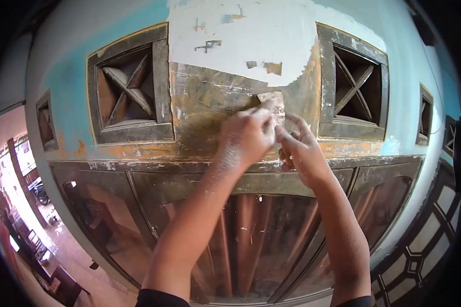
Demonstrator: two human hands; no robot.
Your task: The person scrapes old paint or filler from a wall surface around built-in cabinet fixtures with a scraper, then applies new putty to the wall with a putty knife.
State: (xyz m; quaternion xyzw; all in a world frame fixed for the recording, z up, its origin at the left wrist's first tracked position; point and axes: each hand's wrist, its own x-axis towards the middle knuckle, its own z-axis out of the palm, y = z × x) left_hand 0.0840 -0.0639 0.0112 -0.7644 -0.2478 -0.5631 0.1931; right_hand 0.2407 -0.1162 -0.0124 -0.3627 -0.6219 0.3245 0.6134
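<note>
A flat, putty-smeared scraper stands out above my fingers, close to the bare brown patch of wall. My left hand, white with dust up the wrist, is closed round its lower left part. On the other side my right hand has its fingers curled, with thumb and forefinger at the scraper's lower right edge. My fingers hide the scraper's lower end. Just above, white filler covers the wall and ends in a ragged edge, with a few dark gaps in it.
Dark wooden vents with crossed bars, one at left and one at right, flank the patch. A wooden ledge runs below, over glazed panels with brownish curtains. A bright doorway lies far left, a patterned grille lower right.
</note>
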